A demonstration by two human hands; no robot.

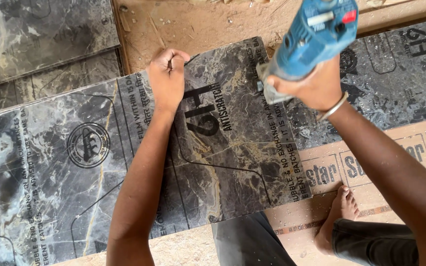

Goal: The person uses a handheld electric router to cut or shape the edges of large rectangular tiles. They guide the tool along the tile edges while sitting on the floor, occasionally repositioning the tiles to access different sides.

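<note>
A dark marble-patterned laminate sheet with printed protective film lies across a plywood board. My left hand is closed in a fist at the sheet's far edge, pinching a thin black cord and pressing on the sheet. My right hand, with a metal bangle on the wrist, grips a blue power trimmer whose metal base sits at the sheet's far right corner.
More marble-patterned sheets lie at the upper left and upper right. A printed plywood board shows at right. My bare foot rests on it. Sawdust covers the wooden floor beyond.
</note>
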